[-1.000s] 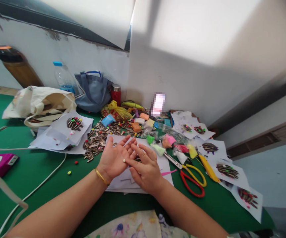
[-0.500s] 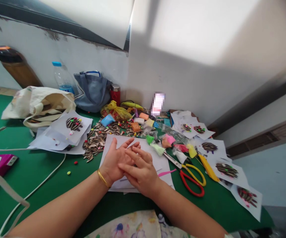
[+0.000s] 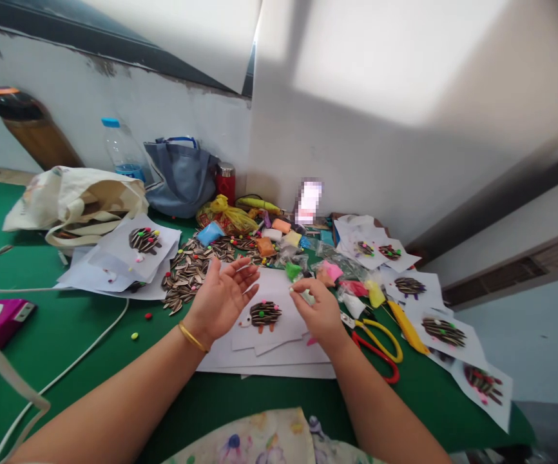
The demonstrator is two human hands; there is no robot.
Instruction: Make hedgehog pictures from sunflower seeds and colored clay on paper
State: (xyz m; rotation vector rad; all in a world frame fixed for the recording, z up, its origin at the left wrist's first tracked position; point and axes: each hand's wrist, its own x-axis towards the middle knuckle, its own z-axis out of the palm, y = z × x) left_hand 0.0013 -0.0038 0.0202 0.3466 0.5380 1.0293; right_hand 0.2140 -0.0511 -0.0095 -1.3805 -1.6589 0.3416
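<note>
Sunflower seeds (image 3: 187,280) lie left of the hedgehog picture (image 3: 265,314), scissors (image 3: 357,326) to its right.

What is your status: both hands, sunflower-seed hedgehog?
Left hand open, palm showing. Right hand pinching pale ball. Sunflower-seed hedgehog uncovered on paper. Scissors partly hidden behind right hand.

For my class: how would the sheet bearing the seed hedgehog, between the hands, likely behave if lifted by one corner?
The sheet would probably flop, as it looks like thin paper. It may sag most around the seed hedgehog, whose seeds form one cluster. The coloured balls might get knocked loose, since they sit atop the seeds.
</note>
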